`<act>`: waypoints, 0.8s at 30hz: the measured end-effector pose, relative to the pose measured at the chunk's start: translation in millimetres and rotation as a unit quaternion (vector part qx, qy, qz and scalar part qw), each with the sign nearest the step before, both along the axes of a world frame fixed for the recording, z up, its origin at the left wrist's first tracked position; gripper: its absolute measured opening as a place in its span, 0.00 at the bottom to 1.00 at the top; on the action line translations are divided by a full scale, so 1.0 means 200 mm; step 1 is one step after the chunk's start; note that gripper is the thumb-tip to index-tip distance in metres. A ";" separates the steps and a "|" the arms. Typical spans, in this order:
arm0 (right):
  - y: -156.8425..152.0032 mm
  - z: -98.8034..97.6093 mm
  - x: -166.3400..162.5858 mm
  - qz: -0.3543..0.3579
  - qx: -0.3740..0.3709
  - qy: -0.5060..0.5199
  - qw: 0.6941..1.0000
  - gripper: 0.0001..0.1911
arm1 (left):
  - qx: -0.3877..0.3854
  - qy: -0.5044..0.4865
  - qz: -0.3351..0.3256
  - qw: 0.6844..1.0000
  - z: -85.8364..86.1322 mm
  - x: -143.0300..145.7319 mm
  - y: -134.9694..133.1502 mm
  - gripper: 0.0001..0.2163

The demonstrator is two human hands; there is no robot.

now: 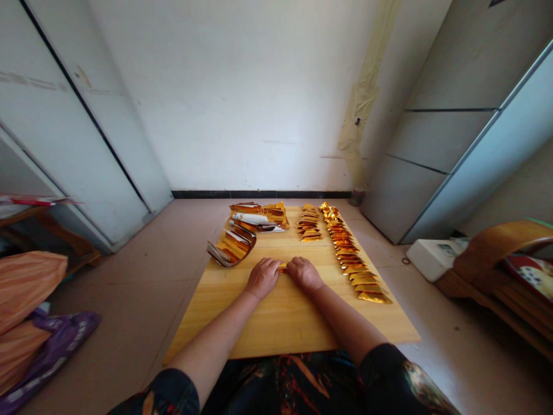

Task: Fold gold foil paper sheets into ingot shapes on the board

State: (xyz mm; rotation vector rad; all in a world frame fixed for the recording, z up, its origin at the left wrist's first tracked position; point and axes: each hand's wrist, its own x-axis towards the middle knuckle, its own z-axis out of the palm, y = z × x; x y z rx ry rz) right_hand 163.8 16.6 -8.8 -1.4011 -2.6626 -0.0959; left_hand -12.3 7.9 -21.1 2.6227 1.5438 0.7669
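Both hands are together over the middle of the table. Between them a small strip of gold foil paper (283,268) shows, mostly hidden by the fingers. My left hand (263,278) has its fingers closed on the paper's left end. Its right end is gripped by my right hand (306,275), the fingers curled down. Beyond my left hand lie loose stacks of gold foil sheets (237,242), some curled up with white backs showing. Folded gold foil pieces (309,225) stand in a short row past my right hand. A longer row of folded pieces (352,259) runs down the right side.
The wooden table (276,323) stands before a white wall (242,115). A grey refrigerator (427,138) is at the right, near a white box (432,258) and a wooden seat (484,288). Orange and purple bags (56,351) lie on the floor at the left.
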 end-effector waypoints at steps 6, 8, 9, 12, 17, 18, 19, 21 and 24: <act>-0.01 -0.04 0.00 -0.018 0.011 0.008 1.000 0.10 | -0.037 0.042 0.059 0.997 0.02 0.05 0.00 0.11; -0.01 -0.04 0.00 -0.046 0.010 0.021 0.999 0.10 | -0.052 0.053 0.085 0.994 0.03 0.06 0.00 0.12; -0.01 -0.04 0.00 -0.064 0.011 0.029 0.997 0.10 | -0.058 0.059 0.097 0.992 0.04 0.06 0.00 0.12; -0.02 -0.04 -0.01 -0.111 0.011 0.043 0.993 0.11 | -0.071 0.077 0.124 0.987 0.04 0.07 0.01 0.11; -0.03 -0.03 -0.03 -0.141 0.001 0.036 0.989 0.13 | -0.078 0.104 0.140 0.982 0.05 0.07 0.00 0.11; -0.03 -0.02 -0.03 -0.143 -0.002 0.034 0.989 0.13 | -0.081 0.106 0.142 0.981 0.05 0.07 0.00 0.11; -0.03 -0.02 -0.03 -0.145 -0.003 0.033 0.989 0.13 | -0.083 0.107 0.144 0.980 0.05 0.08 0.00 0.11; -0.04 -0.02 -0.03 -0.143 -0.003 0.032 0.989 0.13 | -0.085 0.110 0.147 0.979 0.04 0.08 0.00 0.11; -0.03 -0.03 -0.03 -0.138 -0.001 0.033 0.990 0.12 | -0.084 0.123 0.152 0.977 0.04 0.09 0.00 0.12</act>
